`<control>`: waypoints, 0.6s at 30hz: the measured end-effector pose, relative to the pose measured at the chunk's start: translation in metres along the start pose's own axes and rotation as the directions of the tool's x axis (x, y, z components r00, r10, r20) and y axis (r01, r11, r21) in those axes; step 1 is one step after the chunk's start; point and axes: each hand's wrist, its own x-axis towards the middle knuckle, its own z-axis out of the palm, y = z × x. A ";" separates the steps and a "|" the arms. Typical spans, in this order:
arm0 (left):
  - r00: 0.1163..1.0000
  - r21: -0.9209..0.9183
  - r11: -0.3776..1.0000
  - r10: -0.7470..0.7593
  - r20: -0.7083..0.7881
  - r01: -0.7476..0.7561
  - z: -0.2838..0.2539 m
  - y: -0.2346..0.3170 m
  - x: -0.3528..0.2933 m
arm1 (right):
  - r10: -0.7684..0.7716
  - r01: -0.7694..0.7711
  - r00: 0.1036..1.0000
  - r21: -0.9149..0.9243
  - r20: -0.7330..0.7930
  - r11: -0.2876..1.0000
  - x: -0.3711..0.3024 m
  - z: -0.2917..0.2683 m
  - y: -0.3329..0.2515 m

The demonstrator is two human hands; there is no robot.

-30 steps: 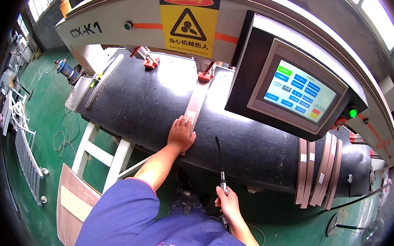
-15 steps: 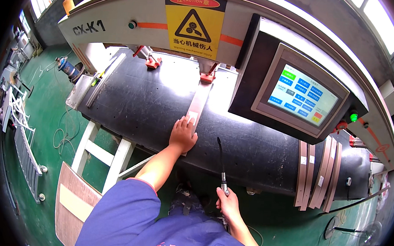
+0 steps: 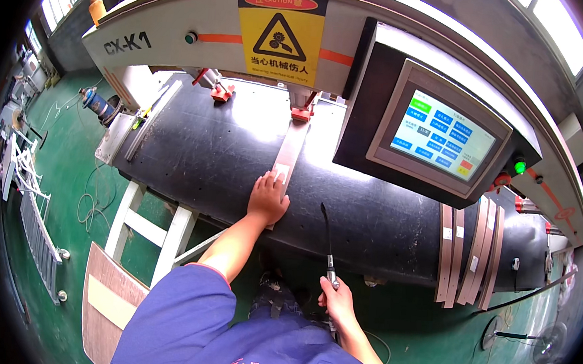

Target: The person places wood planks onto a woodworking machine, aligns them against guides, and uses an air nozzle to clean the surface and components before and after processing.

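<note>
My left hand [image 3: 268,199] lies flat over the near part of a narrow brown strip [image 3: 292,142], its fingers stretched out beside a white label. The strip lies lengthwise away from me on the black machine table [image 3: 207,147]. Its far end is at a red-footed clamp [image 3: 302,113], where I cannot tell whether the foot presses on it. Low in front of me, my right hand [image 3: 339,304] is closed around an air blow gun [image 3: 330,264]. The gun's thin dark nozzle points away over the table's near edge, apart from the strip.
A grey machine beam [image 3: 173,48] spans above the table. From it hangs a control box with a lit touchscreen [image 3: 441,134]. Several labelled brown strips [image 3: 475,253] lie at the right. A second red-footed clamp [image 3: 222,94] stands farther left. White framing [image 3: 147,226] and a wood-grain panel [image 3: 107,297] are lower left.
The whole view has shifted slightly, with the machine appearing a little farther left and higher. Both hands keep their places, the left on the strip and the right around the blow gun.
</note>
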 end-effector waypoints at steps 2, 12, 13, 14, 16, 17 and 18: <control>1.000 -0.009 1.000 -0.001 -0.002 0.001 0.001 0.000 -0.001 | -0.002 0.002 1.000 -0.003 0.013 1.000 0.001 0.000 0.003; 0.999 0.003 1.000 0.026 -0.029 -0.026 0.002 0.002 -0.001 | -0.025 0.026 1.000 -0.013 0.003 1.000 -0.004 -0.002 0.008; 0.999 0.001 0.999 0.034 -0.036 -0.034 0.002 -0.001 0.000 | -0.027 0.027 1.000 -0.011 0.004 1.000 -0.006 -0.001 0.006; 0.998 -0.001 0.999 0.041 -0.042 -0.041 0.003 -0.002 -0.001 | -0.021 0.021 1.000 -0.014 0.009 1.000 -0.008 -0.001 0.007; 0.998 0.017 0.999 0.043 -0.050 -0.042 0.005 -0.003 -0.007 | -0.009 0.009 1.000 -0.014 0.015 1.000 -0.010 -0.001 0.010; 0.998 0.027 0.999 0.046 -0.053 -0.045 0.005 -0.003 -0.011 | -0.022 0.023 1.000 -0.009 0.021 1.000 -0.011 -0.001 0.010; 0.999 0.053 0.998 0.040 -0.033 -0.038 0.005 0.000 -0.016 | -0.035 0.036 0.999 -0.005 0.028 0.999 -0.011 -0.001 0.010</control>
